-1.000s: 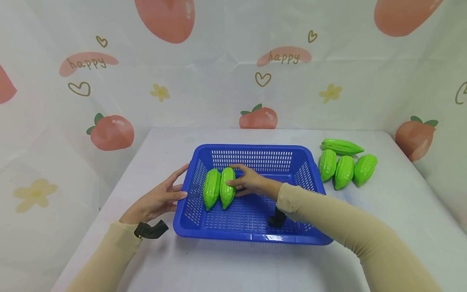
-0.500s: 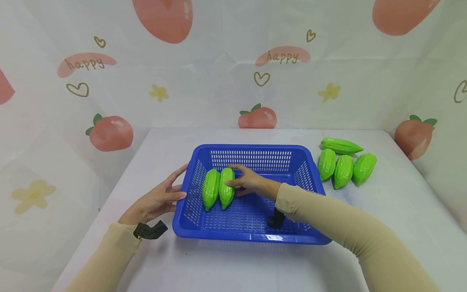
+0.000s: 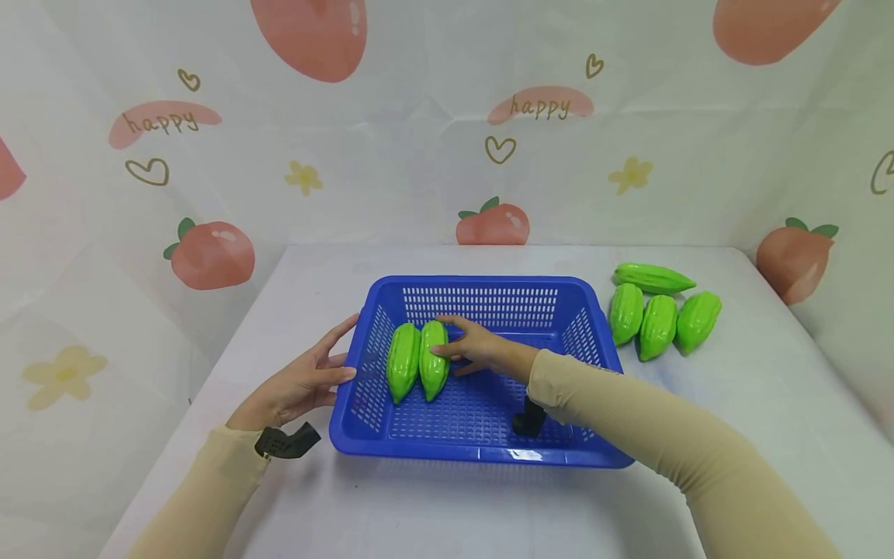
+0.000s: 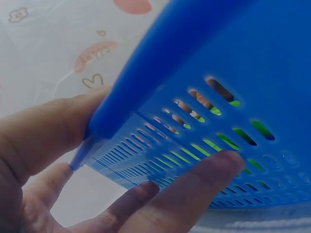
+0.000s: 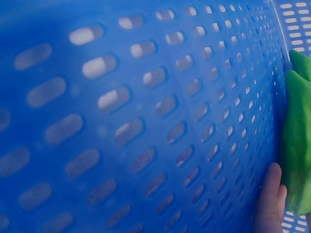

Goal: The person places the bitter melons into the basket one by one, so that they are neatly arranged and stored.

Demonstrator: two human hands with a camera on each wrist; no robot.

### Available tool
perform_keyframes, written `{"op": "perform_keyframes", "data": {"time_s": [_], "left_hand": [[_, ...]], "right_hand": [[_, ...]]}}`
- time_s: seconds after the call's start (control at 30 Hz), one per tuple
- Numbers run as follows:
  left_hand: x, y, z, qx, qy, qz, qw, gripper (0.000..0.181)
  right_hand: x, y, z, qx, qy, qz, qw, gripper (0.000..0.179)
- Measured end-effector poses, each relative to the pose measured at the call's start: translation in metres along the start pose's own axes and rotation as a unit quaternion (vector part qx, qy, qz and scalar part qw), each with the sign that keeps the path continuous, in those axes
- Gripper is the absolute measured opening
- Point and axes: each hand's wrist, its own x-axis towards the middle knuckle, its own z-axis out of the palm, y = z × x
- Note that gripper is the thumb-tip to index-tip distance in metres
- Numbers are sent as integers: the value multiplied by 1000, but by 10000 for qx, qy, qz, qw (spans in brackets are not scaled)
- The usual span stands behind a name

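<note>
Two glossy green ribbed, pointed gourd-like fruits lie side by side in the left part of a blue plastic basket point(image 3: 482, 452). My right hand point(image 3: 482, 348) reaches into the basket and holds the right-hand fruit point(image 3: 434, 369), thumb on top and fingers along its far end and right side. The other fruit point(image 3: 403, 365) lies just left of it. At the basket's left side my left hand point(image 3: 300, 384) grips the rim. In the left wrist view, fingers point(image 4: 189, 189) lie against the slotted outer wall. The right wrist view shows only part of the right fingers point(image 5: 270, 199) beside a fruit.
On the white table point(image 3: 447, 512), right of the basket, lies a group of similar green fruits: one sideways point(image 3: 655, 279) at the back, and three in a row point(image 3: 658, 328) before it. A printed cloth point(image 3: 405, 140) hangs behind. The right forearm crosses the basket's right rim.
Almost nothing differs. The head view has shifted very slightly; both hands keep their places on the basket and the fruit.
</note>
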Motion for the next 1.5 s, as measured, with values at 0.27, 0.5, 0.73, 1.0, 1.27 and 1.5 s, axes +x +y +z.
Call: {"op": "perform_keyframes", "data": {"time_s": [0.27,0.5,0.73,1.0,1.27,1.5], "left_hand": [[-1,0,0,27,-1,9,10000,88],[-1,0,-1,13,-27,18,10000,88],[-1,1,0,2,0,4,10000,89],[-1,0,1,37,27,-8,10000,89],[-1,0,0,71,-16,-12,10000,88],[-1,0,0,77,-13,-6,10000,88]], "right_hand": [[-1,-1,0,16,-31,26,10000,72],[-2,-1,0,51,-21,21,10000,71],[-2,-2,0,35,-34,20,10000,71],[-1,-1,-1,78,-25,81,9999,72],[0,-1,-1,82,-50,66,9999,73],[0,0,-1,92,-41,69,9999,73]]}}
